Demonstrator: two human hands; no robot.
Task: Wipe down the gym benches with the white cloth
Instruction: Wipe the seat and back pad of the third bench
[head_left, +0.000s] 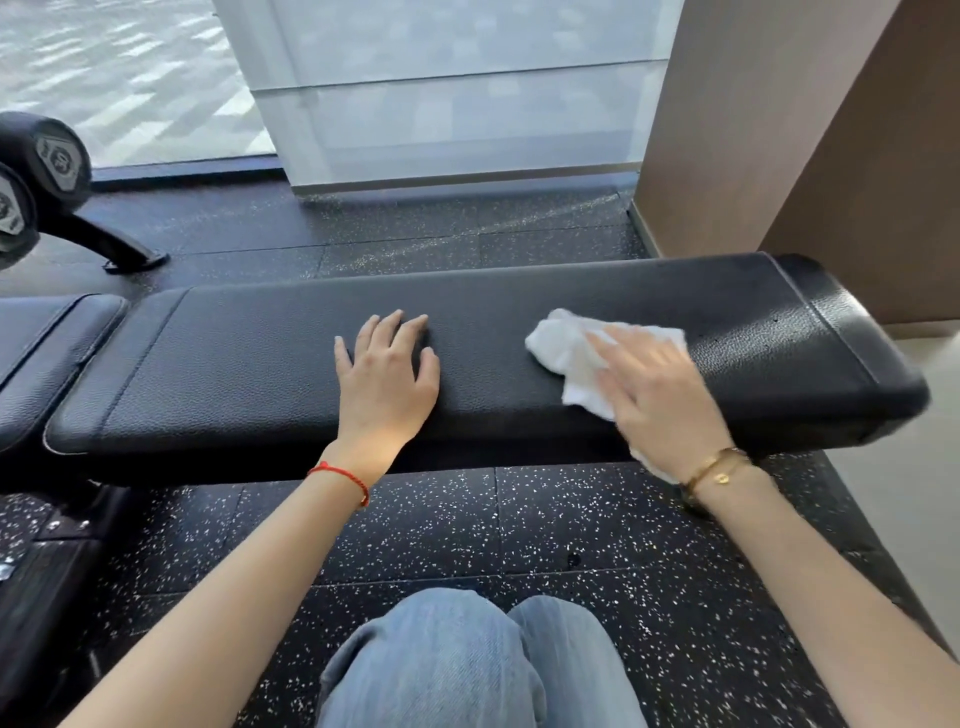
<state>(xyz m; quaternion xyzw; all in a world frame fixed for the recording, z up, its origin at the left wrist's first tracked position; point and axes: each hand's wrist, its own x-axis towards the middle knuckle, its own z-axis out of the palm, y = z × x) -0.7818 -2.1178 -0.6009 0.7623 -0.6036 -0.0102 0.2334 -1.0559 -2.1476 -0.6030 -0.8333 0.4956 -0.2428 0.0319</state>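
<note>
My right hand (660, 395) is flat on the cloth (571, 353), fingers straight, pressing it onto the bench (260, 364) pad near the right end. A bit of cloth hangs off the front edge under my wrist. My left hand (387, 376) rests spread open on the pad's middle, holding nothing. Knees in jeans (467, 665) below.
</note>
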